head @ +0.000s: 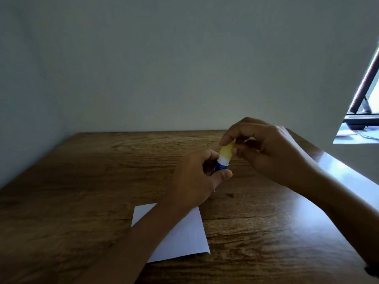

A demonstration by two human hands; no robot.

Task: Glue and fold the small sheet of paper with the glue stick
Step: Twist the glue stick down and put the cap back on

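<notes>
The small sheet of paper (180,232) lies nearest, flat on the wooden table (82,181), white with a faint bluish cast, its edges straight and its near right corner sharp. The left forearm crosses over it and hides part of its left side.

Beyond the sheet, above the middle of the table, the left hand (196,179) holds the glue stick (222,160), its grip curled round the blue barrel with the thumb pressed along the near side. The stick tilts up and to the right. Below its yellow cap (226,150) runs a white band, then the blue body, most of which is hidden in the palm. Any print on the barrel is too small and too covered to read.

The right hand (266,148) meets the stick from the right, its grip pinching the yellow cap between thumb and fingertips.

A pale wall (164,68) stands behind the table, and a window (365,103) shows at far right.
</notes>
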